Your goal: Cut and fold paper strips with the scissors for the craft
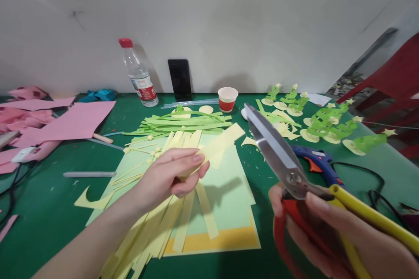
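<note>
My left hand is closed on a pale yellow paper strip, whose end sticks out to the right of my fingertips. In my right hand is a pair of scissors with red and yellow handles. Their blades point up and to the left, apart from the strip, and look closed together. Beneath my left hand, many yellow paper strips fan out over light green paper sheets. Green paper strips lie in a pile just beyond.
Along the wall stand a water bottle, a phone and a paper cup. Spiral green paper trees and a blue glue gun with its cord are at right. Pink paper covers the left side.
</note>
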`<control>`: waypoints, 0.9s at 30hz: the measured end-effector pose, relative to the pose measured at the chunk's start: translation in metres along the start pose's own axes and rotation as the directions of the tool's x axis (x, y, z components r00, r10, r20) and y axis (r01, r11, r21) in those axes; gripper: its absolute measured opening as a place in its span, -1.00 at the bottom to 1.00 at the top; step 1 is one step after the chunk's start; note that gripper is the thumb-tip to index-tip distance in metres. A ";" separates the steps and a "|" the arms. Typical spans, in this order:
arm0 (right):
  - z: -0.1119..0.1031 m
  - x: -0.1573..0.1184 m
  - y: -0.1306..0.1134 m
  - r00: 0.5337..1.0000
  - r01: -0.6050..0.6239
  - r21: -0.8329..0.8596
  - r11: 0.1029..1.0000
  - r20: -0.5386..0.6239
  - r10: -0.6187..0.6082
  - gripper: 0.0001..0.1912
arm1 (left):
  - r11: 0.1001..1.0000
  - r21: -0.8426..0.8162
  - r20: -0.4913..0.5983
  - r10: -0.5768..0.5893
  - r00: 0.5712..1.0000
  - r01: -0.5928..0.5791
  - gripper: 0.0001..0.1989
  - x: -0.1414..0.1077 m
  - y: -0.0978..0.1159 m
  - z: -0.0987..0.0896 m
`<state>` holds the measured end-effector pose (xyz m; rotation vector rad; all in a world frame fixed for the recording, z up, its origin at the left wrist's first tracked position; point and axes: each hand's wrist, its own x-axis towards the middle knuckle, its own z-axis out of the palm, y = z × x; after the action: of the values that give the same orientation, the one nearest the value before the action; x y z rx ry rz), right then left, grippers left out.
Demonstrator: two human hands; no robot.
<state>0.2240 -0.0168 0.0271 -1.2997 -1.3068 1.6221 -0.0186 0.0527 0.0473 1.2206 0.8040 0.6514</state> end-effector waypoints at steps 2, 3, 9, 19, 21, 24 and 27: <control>-0.002 0.007 -0.003 0.993 0.016 -0.185 0.983 -0.111 -0.038 -0.65 | 0.997 0.067 -0.065 0.033 0.997 -0.029 -0.73 0.006 -0.003 -0.003; -0.004 0.012 -0.003 0.986 -0.011 -0.316 0.949 -0.161 -0.043 -0.67 | 0.993 0.115 -0.091 0.042 0.995 -0.031 -0.73 0.009 -0.005 -0.005; -0.013 0.037 0.005 0.966 -0.228 -0.919 0.321 -0.254 -0.041 -0.79 | 0.971 0.234 -0.137 -0.020 0.990 0.052 -0.74 0.031 -0.024 -0.007; -0.021 0.053 -0.007 0.985 -0.153 -0.943 0.297 -0.170 -0.033 -0.60 | 0.968 0.237 -0.096 -0.065 0.993 0.087 -0.72 0.034 -0.034 0.001; -0.017 0.068 -0.016 0.985 -0.001 -0.746 0.666 -0.114 -0.126 -0.64 | 0.964 0.249 -0.088 -0.075 0.993 0.095 -0.71 0.034 -0.035 0.003; -0.007 0.094 -0.027 0.993 0.047 -0.589 0.807 -0.059 -0.101 -0.67 | 0.955 0.278 -0.089 -0.077 0.993 0.099 -0.70 0.035 -0.037 0.007; 0.001 0.114 -0.031 0.995 0.053 -0.509 0.859 -0.046 -0.089 -0.75 | 0.941 0.323 -0.091 -0.077 0.993 0.103 -0.70 0.035 -0.037 0.007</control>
<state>0.1890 0.0959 0.0250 -1.5696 -1.7952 1.2035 0.0081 0.0685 0.0061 1.4560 1.0575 0.5040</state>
